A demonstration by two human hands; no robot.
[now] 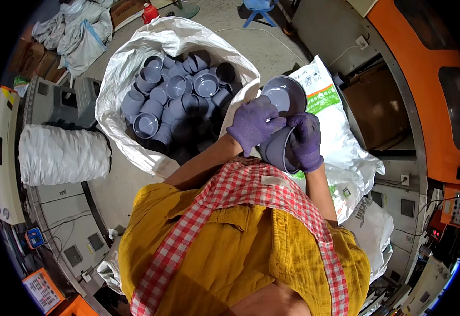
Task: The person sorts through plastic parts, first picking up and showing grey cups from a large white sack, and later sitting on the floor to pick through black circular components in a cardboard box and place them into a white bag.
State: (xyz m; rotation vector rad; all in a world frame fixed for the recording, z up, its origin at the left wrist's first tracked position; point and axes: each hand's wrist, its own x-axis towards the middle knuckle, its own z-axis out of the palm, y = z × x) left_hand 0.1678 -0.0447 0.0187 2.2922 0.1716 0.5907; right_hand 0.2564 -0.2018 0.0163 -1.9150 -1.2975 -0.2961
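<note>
Both my hands wear purple gloves and work close together in front of my chest. My right hand (306,139) grips the rim of a tilted grey plastic pot (275,149), its fingers over the edge of the mouth. Against the side of that pot, my left hand (253,124) is closed, fingers curled and pinched; what they hold is hidden. Just beyond the hands, a second grey pot (285,95) shows its shiny inside, touching or very near my left knuckles; I cannot tell what supports it.
A large white woven sack (116,121) full of grey pots (177,87) stands open at left front. White printed bags (340,137) lie at right. A rolled white sack (64,155) sits far left. Orange machinery (419,63) flanks the right; a blue stool (260,10) stands beyond.
</note>
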